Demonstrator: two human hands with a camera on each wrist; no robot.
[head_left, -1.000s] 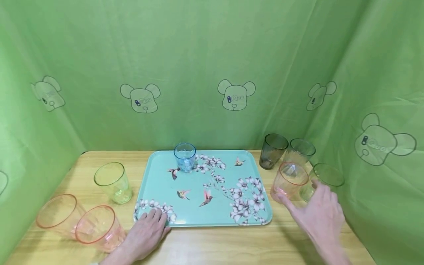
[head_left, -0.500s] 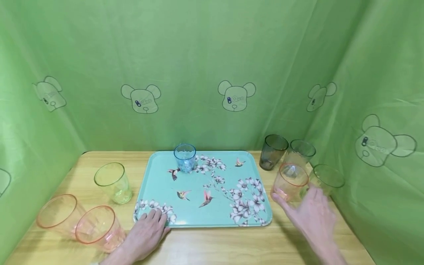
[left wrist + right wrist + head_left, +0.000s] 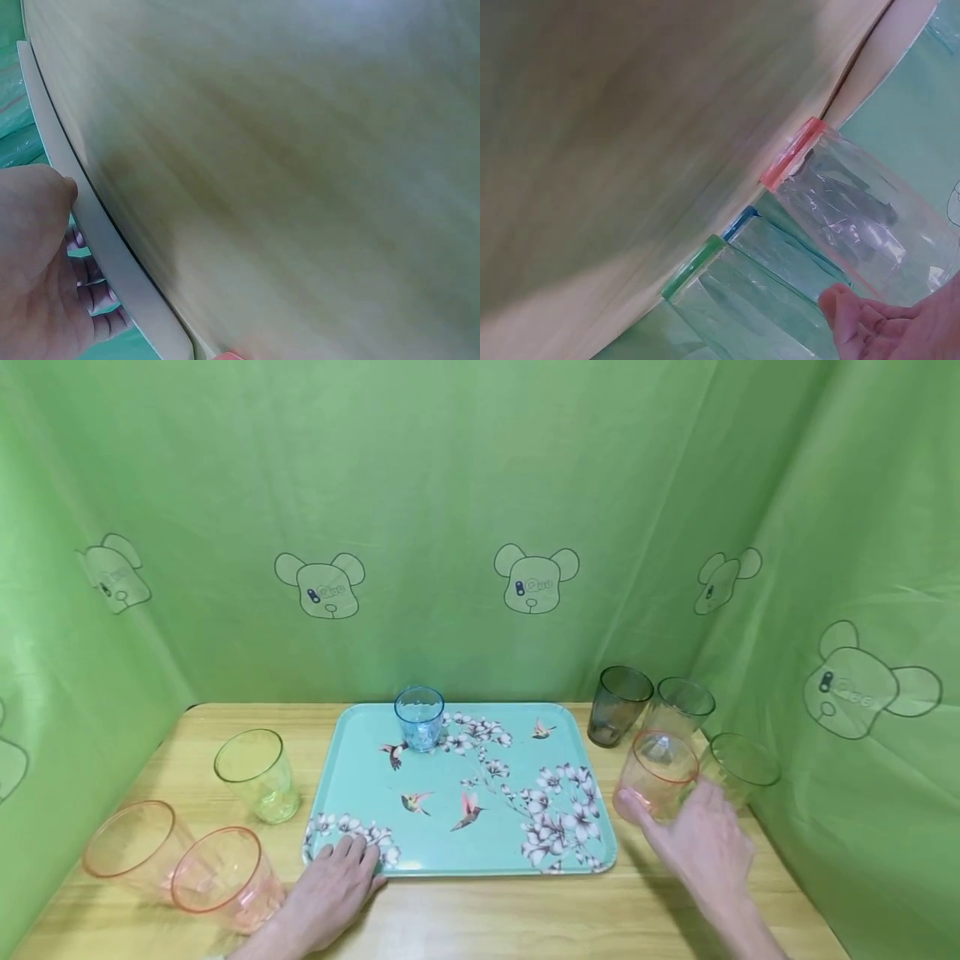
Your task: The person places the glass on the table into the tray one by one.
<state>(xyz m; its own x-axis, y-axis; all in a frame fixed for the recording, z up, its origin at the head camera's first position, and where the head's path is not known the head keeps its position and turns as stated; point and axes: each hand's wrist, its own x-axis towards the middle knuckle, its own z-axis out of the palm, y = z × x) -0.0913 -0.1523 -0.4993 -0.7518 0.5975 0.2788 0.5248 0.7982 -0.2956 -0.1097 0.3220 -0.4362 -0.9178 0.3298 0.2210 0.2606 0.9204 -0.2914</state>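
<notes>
My right hand (image 3: 708, 843) is around the near side of a pink tumbler (image 3: 660, 768), thumb at its left and fingers along its right. In the right wrist view, curled fingers (image 3: 866, 319) lie right against the wall of the pink tumbler (image 3: 855, 210). Just right of it stands a green tumbler (image 3: 742, 764), partly behind the hand. My left hand (image 3: 333, 885) holds the near left corner of a turquoise tray (image 3: 442, 847) with a bird and blossom print. Its thumb (image 3: 56, 184) presses the outside of the rim, the fingers lying over the inside.
A small blue tumbler (image 3: 420, 718) stands at the tray's back. Behind the pink tumbler are a dark grey tumbler (image 3: 618, 706) and a pale one (image 3: 682, 706). On the left stand a green tumbler (image 3: 258, 777) and two pink ones. Green cloth (image 3: 427, 527) walls the table.
My right hand has shifted left, off the green tumbler's rim and onto the near side of the pink tumbler. The left hand, tray and tumblers stay where they were.
</notes>
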